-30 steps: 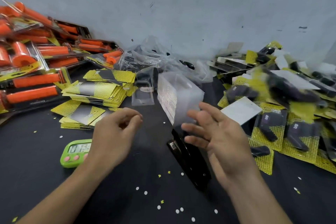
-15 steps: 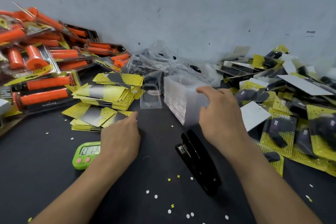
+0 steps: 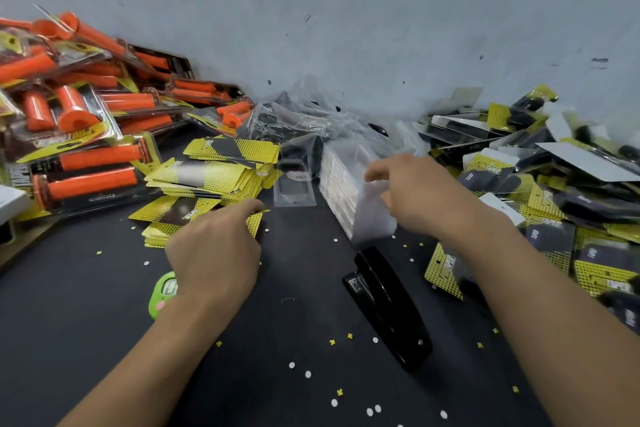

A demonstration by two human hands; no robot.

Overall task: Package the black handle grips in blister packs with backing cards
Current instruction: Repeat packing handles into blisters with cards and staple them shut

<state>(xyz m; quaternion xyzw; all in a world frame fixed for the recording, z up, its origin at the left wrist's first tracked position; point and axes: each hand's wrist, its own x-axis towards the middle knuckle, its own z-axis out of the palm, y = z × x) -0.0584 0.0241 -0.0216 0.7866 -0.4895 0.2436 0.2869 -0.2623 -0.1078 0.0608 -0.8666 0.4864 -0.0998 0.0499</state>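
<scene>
Your left hand [image 3: 214,253] at 10 o'clock, fingertips [image 3: 254,207] touching the yellow-and-black printed backing cards [image 3: 207,177], grip impossible to tell, your right hand [image 3: 422,198] at 1 o'clock pinching a clear plastic blister shell [image 3: 375,218], just beyond the black stapler [image 3: 388,305]

The black table [image 3: 86,322] holds stapler [image 3: 388,308], yellow cards [image 3: 214,177], green timer [image 3: 161,298].

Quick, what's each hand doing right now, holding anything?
Left hand: open, fingertips touching the yellow backing cards.
Right hand: closed on a clear blister pack, pinching it.
</scene>
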